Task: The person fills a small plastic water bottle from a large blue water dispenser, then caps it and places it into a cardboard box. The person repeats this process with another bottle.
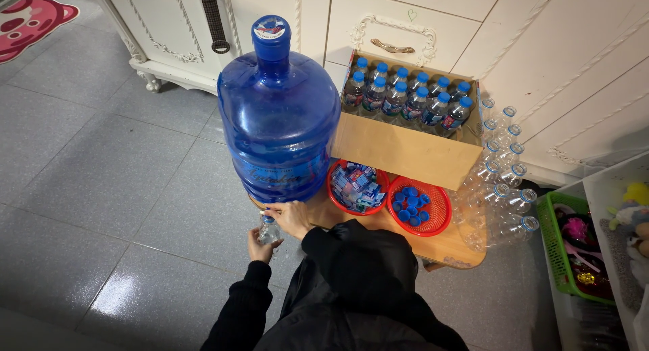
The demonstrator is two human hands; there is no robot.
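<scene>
At the foot of the large blue water jug point(278, 111), your left hand point(259, 245) is wrapped around a small clear bottle point(269, 230), holding it upright just below the edge of the low wooden table point(454, 246). Your right hand point(291, 217) rests at the jug's base, fingers bent toward the bottle's mouth, where something small and pale shows at the fingertips; whether they pinch it cannot be told. Both sleeves are black. Beside the jug stand two round red baskets: the nearer one point(357, 186) holds blue-and-white printed slips, the farther one point(419, 205) holds loose blue caps. Behind them, an open cardboard box point(399, 148) contains rows of filled bottles with blue caps. To the right of the box, a cluster of empty clear bottles point(503, 182) with blue neck rings lies at the table's end. A green crate point(551, 246) of small colourful items sits on the grey tiled floor point(101, 161) farther right.
</scene>
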